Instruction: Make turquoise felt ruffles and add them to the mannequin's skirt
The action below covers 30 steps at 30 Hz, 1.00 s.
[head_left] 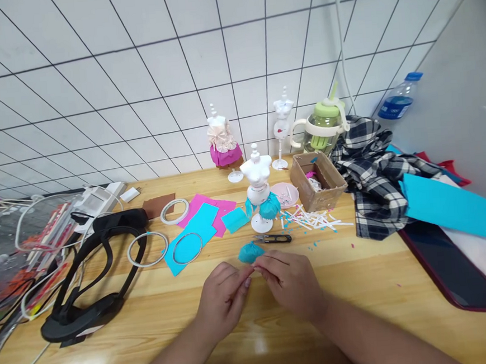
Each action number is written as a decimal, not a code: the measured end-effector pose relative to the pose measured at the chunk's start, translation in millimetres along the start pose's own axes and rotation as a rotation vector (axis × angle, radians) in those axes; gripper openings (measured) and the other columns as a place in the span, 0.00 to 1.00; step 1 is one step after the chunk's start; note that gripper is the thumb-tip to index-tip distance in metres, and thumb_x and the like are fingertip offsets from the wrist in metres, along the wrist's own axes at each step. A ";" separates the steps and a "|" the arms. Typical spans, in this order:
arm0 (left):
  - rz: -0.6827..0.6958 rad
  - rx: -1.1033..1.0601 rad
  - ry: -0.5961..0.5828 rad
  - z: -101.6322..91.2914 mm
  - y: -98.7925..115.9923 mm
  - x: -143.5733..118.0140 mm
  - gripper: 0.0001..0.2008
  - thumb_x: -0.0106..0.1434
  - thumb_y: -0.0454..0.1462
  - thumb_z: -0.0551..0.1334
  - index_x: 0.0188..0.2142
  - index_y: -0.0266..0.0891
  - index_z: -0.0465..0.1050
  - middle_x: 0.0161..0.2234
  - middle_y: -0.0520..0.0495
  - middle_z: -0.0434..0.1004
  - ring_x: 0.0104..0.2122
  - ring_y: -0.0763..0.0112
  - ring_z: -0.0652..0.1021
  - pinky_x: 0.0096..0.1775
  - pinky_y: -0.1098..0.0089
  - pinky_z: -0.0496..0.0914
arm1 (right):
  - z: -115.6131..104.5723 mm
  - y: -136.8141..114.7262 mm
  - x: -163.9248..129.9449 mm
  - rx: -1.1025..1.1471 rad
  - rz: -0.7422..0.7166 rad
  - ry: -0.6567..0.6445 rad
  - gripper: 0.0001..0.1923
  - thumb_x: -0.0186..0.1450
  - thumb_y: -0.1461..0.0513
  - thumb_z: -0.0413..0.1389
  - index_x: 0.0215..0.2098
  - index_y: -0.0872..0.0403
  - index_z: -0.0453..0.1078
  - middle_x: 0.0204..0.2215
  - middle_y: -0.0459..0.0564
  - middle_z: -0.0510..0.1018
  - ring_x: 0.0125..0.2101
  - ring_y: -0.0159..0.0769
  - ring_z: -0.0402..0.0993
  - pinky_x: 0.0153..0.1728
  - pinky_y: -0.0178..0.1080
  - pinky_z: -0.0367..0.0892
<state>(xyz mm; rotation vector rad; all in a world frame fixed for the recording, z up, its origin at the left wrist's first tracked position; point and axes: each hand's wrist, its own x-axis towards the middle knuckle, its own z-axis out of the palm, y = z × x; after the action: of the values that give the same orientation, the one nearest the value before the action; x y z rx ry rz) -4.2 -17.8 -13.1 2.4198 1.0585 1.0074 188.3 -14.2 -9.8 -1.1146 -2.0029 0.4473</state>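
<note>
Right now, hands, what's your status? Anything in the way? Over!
Left hand, right hand: fingers meeting, hold unclear. Blue bundle on table, just ahead. Black snips close behind, possibly in the way.

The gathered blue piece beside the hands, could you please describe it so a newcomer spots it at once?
On the wooden table, find the frontmost white mannequin, then the black snips in front. Between snips and hands is the gathered blue piece, the only blue puff not against the mannequin.

A dark-lined white tiled wall point(195, 59) stands behind a glossy, pale wooden table point(361, 290).
</note>
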 end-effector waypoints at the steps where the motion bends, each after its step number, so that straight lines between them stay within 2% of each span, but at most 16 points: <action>1: 0.017 0.018 -0.004 -0.4 0.0 0.7 0.19 0.63 0.28 0.57 0.53 0.44 0.69 0.26 0.50 0.72 0.27 0.70 0.69 0.29 0.70 0.63 | 0.6 0.3 0.9 0.057 0.061 -0.015 0.10 0.68 0.63 0.50 0.38 0.51 0.74 0.33 0.50 0.81 0.34 0.37 0.76 0.34 0.37 0.68; 5: 0.068 0.057 -0.026 -0.8 0.1 4.1 0.21 0.63 0.28 0.58 0.55 0.44 0.67 0.27 0.51 0.74 0.28 0.70 0.69 0.31 0.69 0.63 | 4.7 4.1 6.2 0.490 0.471 -0.072 0.08 0.65 0.59 0.53 0.31 0.53 0.71 0.26 0.47 0.76 0.23 0.31 0.71 0.23 0.34 0.65; 8: 0.069 0.053 -0.079 -0.7 -0.1 5.9 0.22 0.64 0.30 0.58 0.57 0.44 0.65 0.28 0.50 0.74 0.28 0.70 0.70 0.32 0.69 0.64 | 6.5 7.6 10.0 0.844 0.733 -0.144 0.11 0.61 0.54 0.56 0.28 0.54 0.67 0.20 0.41 0.68 0.14 0.25 0.63 0.15 0.30 0.56; 12: 0.086 0.088 -0.151 -2.0 -1.4 5.2 0.24 0.64 0.31 0.58 0.60 0.43 0.62 0.28 0.49 0.75 0.30 0.68 0.70 0.33 0.68 0.65 | 5.2 9.3 12.2 1.080 0.856 -0.157 0.17 0.55 0.49 0.61 0.26 0.54 0.66 0.16 0.37 0.63 0.12 0.22 0.58 0.12 0.28 0.49; 17: 0.206 0.139 -0.137 -6.3 -1.9 2.1 0.20 0.61 0.29 0.61 0.53 0.44 0.70 0.30 0.49 0.76 0.30 0.69 0.71 0.34 0.67 0.66 | 1.8 15.2 14.4 1.181 0.960 -0.061 0.21 0.49 0.48 0.65 0.28 0.56 0.68 0.20 0.39 0.70 0.13 0.21 0.60 0.12 0.27 0.52; 19: 0.174 0.128 -0.120 -9.0 -4.2 4.4 0.18 0.61 0.31 0.61 0.50 0.46 0.72 0.31 0.49 0.76 0.31 0.68 0.72 0.35 0.67 0.67 | 1.7 18.8 15.9 1.142 0.966 -0.021 0.21 0.49 0.48 0.65 0.30 0.56 0.71 0.24 0.42 0.74 0.14 0.22 0.63 0.13 0.28 0.56; 20: 0.102 0.135 -0.108 -10.5 -6.8 7.3 0.16 0.62 0.33 0.61 0.50 0.46 0.72 0.32 0.48 0.77 0.33 0.67 0.73 0.36 0.66 0.67 | 2.2 20.6 16.6 1.117 0.953 -0.010 0.21 0.50 0.48 0.65 0.32 0.56 0.72 0.26 0.44 0.76 0.16 0.23 0.65 0.14 0.28 0.58; 23: -0.257 0.210 -0.091 -13.0 -19.3 23.3 0.13 0.65 0.40 0.57 0.48 0.43 0.73 0.37 0.45 0.78 0.38 0.63 0.75 0.40 0.63 0.68 | 5.1 24.7 17.3 1.030 0.861 0.002 0.21 0.56 0.48 0.60 0.39 0.56 0.74 0.34 0.50 0.79 0.20 0.27 0.71 0.17 0.30 0.64; 25: -0.437 0.235 -0.159 -11.3 -28.2 36.8 0.14 0.66 0.44 0.54 0.39 0.41 0.76 0.34 0.45 0.79 0.34 0.63 0.76 0.37 0.63 0.68 | 7.6 27.1 16.1 0.934 0.766 0.009 0.21 0.61 0.49 0.56 0.44 0.55 0.72 0.39 0.53 0.79 0.26 0.31 0.74 0.20 0.32 0.66; 28: -0.572 0.275 -0.265 -1.7 -34.4 53.2 0.15 0.63 0.47 0.57 0.35 0.40 0.75 0.29 0.45 0.78 0.31 0.62 0.76 0.32 0.66 0.64 | 10.8 30.8 11.9 0.681 0.582 0.038 0.20 0.64 0.56 0.53 0.53 0.52 0.66 0.44 0.54 0.79 0.37 0.37 0.76 0.29 0.37 0.71; 30: -0.613 0.328 -0.285 7.2 -34.0 59.0 0.15 0.58 0.48 0.61 0.36 0.40 0.74 0.29 0.45 0.77 0.34 0.60 0.76 0.33 0.66 0.63 | 12.6 33.0 8.6 0.474 0.458 0.053 0.30 0.61 0.62 0.56 0.61 0.51 0.57 0.45 0.53 0.78 0.45 0.41 0.74 0.41 0.44 0.71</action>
<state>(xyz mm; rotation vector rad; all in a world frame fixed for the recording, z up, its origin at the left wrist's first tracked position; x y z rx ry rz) 11.7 48.6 -7.7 2.1334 1.7973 0.2949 194.2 12.0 -34.3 -1.2487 -1.4710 1.0540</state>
